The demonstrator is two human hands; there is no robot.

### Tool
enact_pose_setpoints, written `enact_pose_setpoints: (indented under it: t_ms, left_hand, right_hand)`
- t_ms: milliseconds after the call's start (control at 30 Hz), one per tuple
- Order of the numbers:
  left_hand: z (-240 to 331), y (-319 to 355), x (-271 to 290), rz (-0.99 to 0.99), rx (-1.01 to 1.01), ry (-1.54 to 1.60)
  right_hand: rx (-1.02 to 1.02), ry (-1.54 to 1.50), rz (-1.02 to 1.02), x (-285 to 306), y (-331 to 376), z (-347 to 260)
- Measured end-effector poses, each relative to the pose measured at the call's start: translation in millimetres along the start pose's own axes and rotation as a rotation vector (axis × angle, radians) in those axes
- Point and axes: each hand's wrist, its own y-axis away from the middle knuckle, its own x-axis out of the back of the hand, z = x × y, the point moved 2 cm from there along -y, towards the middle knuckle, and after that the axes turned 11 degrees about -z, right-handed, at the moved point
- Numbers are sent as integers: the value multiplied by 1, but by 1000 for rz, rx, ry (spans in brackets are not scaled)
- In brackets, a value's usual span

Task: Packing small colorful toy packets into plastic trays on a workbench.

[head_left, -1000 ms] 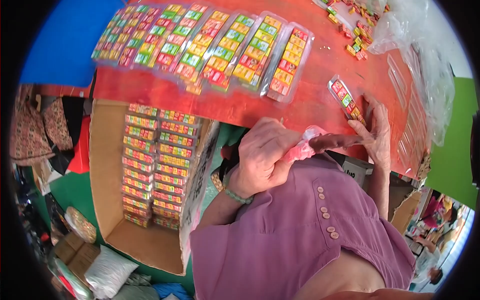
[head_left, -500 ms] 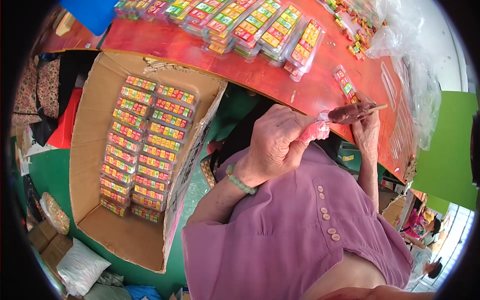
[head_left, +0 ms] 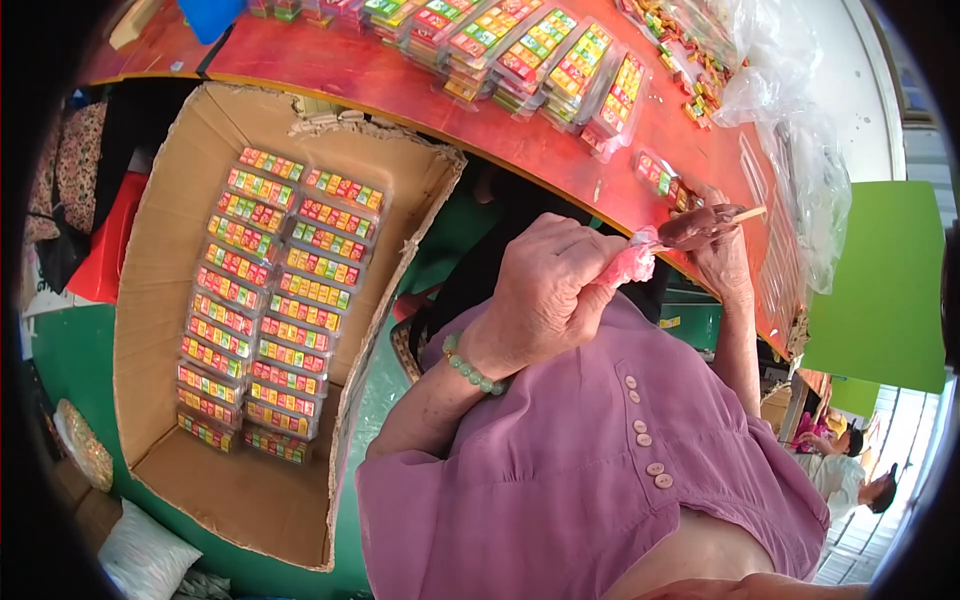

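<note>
My left hand (head_left: 555, 285), with a pale green bead bracelet at the wrist, is closed around a crumpled pink wrapper (head_left: 632, 262). A dark brown ice cream bar (head_left: 695, 228) sticks out of that wrapper to the right, and a bare wooden stick shows at its far end. Behind the bar, at the table edge, my right hand (head_left: 722, 262) is closed on the near end of a narrow clear tray of small coloured packets (head_left: 655, 174). The ice cream bar partly hides my right fingers.
Stacks of filled clear trays (head_left: 560, 65) line the red table (head_left: 330, 75). Loose packets (head_left: 690, 70) and clear plastic film (head_left: 780, 90) lie at the far right. An open cardboard box (head_left: 270, 500) on my left holds two rows of filled trays. Other people (head_left: 850, 480) sit far right.
My right hand has drawn the narrow tray closer, toward the ice cream bar and the table edge. The left hand keeps its grip on the wrapped bar. The whole view has shifted slightly.
</note>
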Motion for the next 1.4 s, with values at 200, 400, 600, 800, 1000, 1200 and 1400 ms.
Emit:
enact_pose_setpoints:
  t_ms: [200,400,600,800,1000,1200,1400]
  left_hand:
    - [3,2,11,40,44,22]
    - [-5,7,17,62,122,-103]
    - [-4,5,15,-71,173,-140]
    - [-12,-3,-1,-126,125,4]
    - [-13,-14,-9,-192,144,1]
    - [-22,-22,-19,-261,168,63]
    - [-17,-35,-30,-237,168,20]
  right_hand:
    - [202,67,-208,12,-24,-33]
    - [204,213,-239,15,-42,-31]
    - [89,105,54,8,-38,-18]
    - [-25,-66,127,2,-36,-6]
    - [90,-97,39,4,-69,1]
    - [183,-69,7,2,-84,9]
    - [245,-62,22,-7,-99,5]
